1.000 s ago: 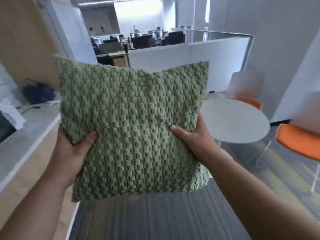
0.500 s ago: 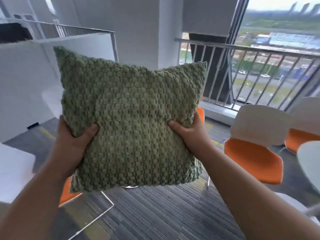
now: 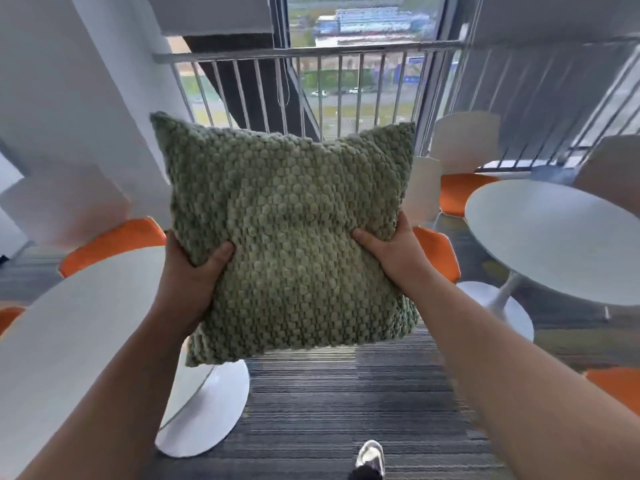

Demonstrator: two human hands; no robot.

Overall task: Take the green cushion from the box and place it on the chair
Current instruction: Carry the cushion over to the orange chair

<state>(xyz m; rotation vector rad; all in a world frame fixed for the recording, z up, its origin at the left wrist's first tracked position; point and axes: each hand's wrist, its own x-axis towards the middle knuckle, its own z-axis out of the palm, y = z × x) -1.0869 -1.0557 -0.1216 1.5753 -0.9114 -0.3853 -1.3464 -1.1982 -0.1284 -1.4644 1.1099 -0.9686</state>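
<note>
A knobbly green cushion (image 3: 287, 237) hangs upright in the air in front of me, held by both sides. My left hand (image 3: 188, 271) grips its lower left edge, thumb on the front. My right hand (image 3: 391, 254) grips the right edge the same way. Directly behind the cushion stands a chair with an orange seat (image 3: 438, 254) and a white back (image 3: 420, 192), mostly hidden by the cushion. The box is not in view.
A round white table (image 3: 69, 327) on a pedestal stands at my left, another round white table (image 3: 561, 237) at my right. More orange chairs (image 3: 114, 240) ring them. A metal railing (image 3: 311, 53) and window lie ahead. My shoe (image 3: 370, 457) is on striped carpet.
The view has swung round from the office partition to the window side. The cushion stays in both hands, now held lower and facing the chair between the two tables.
</note>
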